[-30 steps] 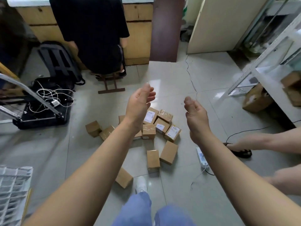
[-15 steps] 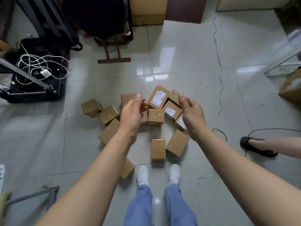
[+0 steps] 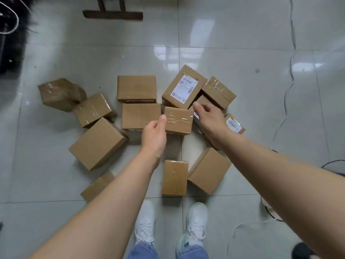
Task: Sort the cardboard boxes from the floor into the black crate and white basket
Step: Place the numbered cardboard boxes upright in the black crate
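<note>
Two white shoes [image 3: 196, 221] stand on the tiled floor [image 3: 242, 109] at the near edge, below both forearms. Just ahead of them, between the wrists, a narrow plain box [image 3: 174, 177] lies flat, with a larger plain box [image 3: 209, 170] touching its right side under the right forearm. Left of the left forearm lie a partly hidden box [image 3: 97, 186] and a big tilted box [image 3: 98, 143]. The left hand [image 3: 154, 134] is half closed, its thumb resting on the left edge of a small taped box [image 3: 179, 119]; the right hand [image 3: 210, 121] is loosely curled with fingertips at that box's upper right corner. Neither hand clearly grips it; it sits on the floor. Beyond the fingers lies a labelled box [image 3: 184, 86], and more boxes spread out left and right of it.
</note>
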